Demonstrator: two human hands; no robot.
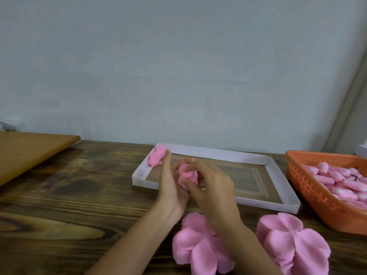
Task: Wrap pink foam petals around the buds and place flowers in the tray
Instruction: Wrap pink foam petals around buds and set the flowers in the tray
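Wrapping was mid-way. At eleven o'clock a finished flower [156, 158] lay in the tray's [218, 153] far-left corner. The left hand [170, 187], forefinger straight, cradled the flower [187, 174] over the tray's near edge, and the right hand [212, 187] pinched its petals. Best to overlap each petal snugly and keep the base pinched. Petal stacks [198, 245] sat at six o'clock and a basket [309, 187] at three, cut off. The bud inside stayed hidden.

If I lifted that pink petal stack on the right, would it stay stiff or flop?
Probably floppy: the petal stack has thin foam lobes that curl at the edges. Being foam, it is likely very light. Its layered side suggests sheets could slide apart if pushed.
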